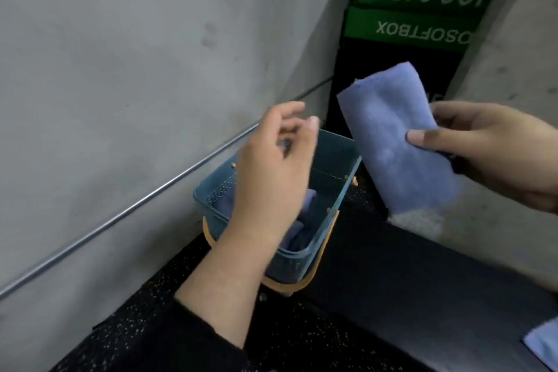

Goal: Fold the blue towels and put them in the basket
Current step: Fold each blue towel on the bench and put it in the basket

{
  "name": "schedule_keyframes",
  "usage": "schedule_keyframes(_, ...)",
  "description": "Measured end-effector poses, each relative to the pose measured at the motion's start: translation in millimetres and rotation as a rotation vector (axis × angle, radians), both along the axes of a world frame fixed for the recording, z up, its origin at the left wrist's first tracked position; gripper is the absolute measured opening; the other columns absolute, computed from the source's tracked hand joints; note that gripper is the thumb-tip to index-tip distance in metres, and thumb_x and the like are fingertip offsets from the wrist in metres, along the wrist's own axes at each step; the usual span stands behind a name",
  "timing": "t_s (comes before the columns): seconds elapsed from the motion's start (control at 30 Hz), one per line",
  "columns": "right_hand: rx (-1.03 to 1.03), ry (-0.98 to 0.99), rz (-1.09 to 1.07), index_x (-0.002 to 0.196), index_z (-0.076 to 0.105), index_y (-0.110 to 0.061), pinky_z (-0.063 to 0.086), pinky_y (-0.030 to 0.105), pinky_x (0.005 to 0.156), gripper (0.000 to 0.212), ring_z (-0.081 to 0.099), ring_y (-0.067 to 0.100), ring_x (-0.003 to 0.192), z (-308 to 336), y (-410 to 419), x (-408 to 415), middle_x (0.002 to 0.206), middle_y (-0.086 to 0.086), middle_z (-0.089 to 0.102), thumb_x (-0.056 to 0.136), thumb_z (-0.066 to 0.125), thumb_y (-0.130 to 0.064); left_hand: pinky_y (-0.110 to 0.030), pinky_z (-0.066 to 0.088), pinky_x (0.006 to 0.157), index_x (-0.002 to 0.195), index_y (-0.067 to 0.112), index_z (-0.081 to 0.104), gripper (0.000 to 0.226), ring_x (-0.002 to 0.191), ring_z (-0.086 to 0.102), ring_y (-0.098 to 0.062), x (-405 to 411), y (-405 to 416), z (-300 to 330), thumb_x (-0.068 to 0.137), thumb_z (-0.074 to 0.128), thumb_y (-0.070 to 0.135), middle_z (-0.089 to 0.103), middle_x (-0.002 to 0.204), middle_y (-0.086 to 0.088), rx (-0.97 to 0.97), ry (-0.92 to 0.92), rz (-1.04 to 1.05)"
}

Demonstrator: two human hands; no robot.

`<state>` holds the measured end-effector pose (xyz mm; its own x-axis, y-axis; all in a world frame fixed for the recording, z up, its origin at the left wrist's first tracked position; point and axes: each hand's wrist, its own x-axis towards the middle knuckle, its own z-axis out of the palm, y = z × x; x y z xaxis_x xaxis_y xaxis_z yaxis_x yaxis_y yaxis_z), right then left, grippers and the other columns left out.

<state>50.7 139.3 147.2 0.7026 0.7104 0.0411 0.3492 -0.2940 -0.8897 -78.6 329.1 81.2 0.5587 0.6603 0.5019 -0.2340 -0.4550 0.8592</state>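
Two bare hands, left forearm in a black sleeve point(157, 338) flecked with gold

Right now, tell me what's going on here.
A person is putting folded blue towels away. The right hand pinches a folded blue towel in the air beside the teal basket. The left hand hovers over the basket, holding nothing. Blue cloth already lies inside it.

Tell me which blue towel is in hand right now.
The folded blue towel, pinched by the right hand above and right of the basket. The other towels lie inside the basket; another piece lies at the frame's lower right edge.
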Motion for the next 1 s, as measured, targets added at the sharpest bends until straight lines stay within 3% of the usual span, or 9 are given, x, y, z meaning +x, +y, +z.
schedule_keyframes(0.1, -0.175, -0.197, 0.049, 0.099, 0.072, -0.014, 0.054, 0.049, 0.088, 0.027, 0.071, 0.028, 0.095, 6, 57, 25, 0.095, 0.008, 0.075, 0.087, 0.071, -0.039, -0.030, 0.052, 0.090, 0.110, 0.025, 0.067, 0.017, 0.100, 0.066, -0.008, -10, 59, -27, 0.096, 0.061, 0.030, 0.070, 0.102, 0.013, 0.140, 0.152, 0.263)
schedule_keyframes(0.17, -0.335, -0.275, 0.105, 0.099, 0.071, -0.013, 0.054, 0.049, 0.087, 0.034, 0.069, 0.030, 0.096, -2, 97, 42, 0.097, 0.011, 0.073, 0.089, 0.068, -0.046, -0.032, 0.049, 0.096, 0.118, 0.020, 0.068, 0.026, 0.110, 0.063, -0.018, -11, 85, -45, 0.095, 0.061, 0.030, 0.070, 0.115, 0.002, 0.195, 0.300, 0.324)
schedule_keyframes(0.33, -0.688, -0.120, 0.276, 0.114, 0.068, -0.011, 0.055, 0.031, 0.077, 0.028, 0.068, 0.018, 0.096, -50, 179, 77, 0.106, 0.002, 0.071, 0.097, 0.063, -0.033, -0.037, 0.040, 0.109, 0.141, 0.022, 0.056, 0.047, 0.130, 0.052, -0.023, -10, 115, -68, 0.096, 0.060, 0.035, 0.059, 0.140, -0.001, 0.269, 0.644, 0.301)
schedule_keyframes(0.4, -0.778, -0.076, 0.315, 0.121, 0.065, -0.007, 0.053, 0.032, 0.083, 0.034, 0.065, 0.017, 0.100, -76, 201, 85, 0.108, 0.000, 0.067, 0.098, 0.061, -0.032, -0.040, 0.039, 0.111, 0.143, 0.024, 0.053, 0.051, 0.133, 0.050, -0.023, -8, 119, -72, 0.096, 0.059, 0.040, 0.056, 0.144, 0.001, 0.248, 0.703, 0.269)
schedule_keyframes(0.53, -0.887, -0.032, 0.323, 0.128, 0.060, -0.001, 0.051, 0.046, 0.101, 0.045, 0.062, 0.028, 0.113, -123, 225, 93, 0.125, 0.008, 0.063, 0.098, 0.059, -0.034, -0.037, 0.043, 0.103, 0.142, 0.032, 0.053, 0.048, 0.127, 0.054, -0.023, -8, 120, -76, 0.095, 0.059, 0.045, 0.059, 0.140, 0.006, 0.205, 0.755, 0.249)
schedule_keyframes(0.8, -0.779, 0.256, 0.325, 0.121, 0.065, -0.004, 0.054, 0.050, 0.097, 0.037, 0.071, 0.031, 0.104, -134, 217, 85, 0.112, 0.015, 0.073, 0.099, 0.059, -0.033, -0.033, 0.043, 0.092, 0.134, 0.036, 0.058, 0.041, 0.118, 0.058, -0.025, -7, 119, -78, 0.094, 0.062, 0.043, 0.064, 0.129, 0.003, 0.194, 0.749, 0.258)
schedule_keyframes(0.93, -0.933, -0.112, 0.396, 0.118, 0.065, -0.011, 0.056, 0.041, 0.092, 0.047, 0.068, 0.025, 0.102, -133, 216, 66, 0.115, 0.005, 0.068, 0.100, 0.046, -0.050, -0.034, 0.045, 0.093, 0.135, 0.036, 0.057, 0.042, 0.119, 0.058, -0.023, -7, 119, -77, 0.094, 0.061, 0.045, 0.064, 0.130, 0.005, 0.174, 0.739, 0.259)
schedule_keyframes(1.0, -0.861, -0.107, 0.375, 0.116, 0.063, -0.015, 0.057, 0.035, 0.082, 0.042, 0.067, 0.021, 0.099, -130, 216, 63, 0.112, 0.003, 0.067, 0.100, 0.046, -0.049, -0.035, 0.045, 0.093, 0.135, 0.035, 0.057, 0.042, 0.119, 0.058, -0.023, -7, 119, -77, 0.095, 0.060, 0.045, 0.064, 0.130, 0.005, 0.171, 0.741, 0.259)
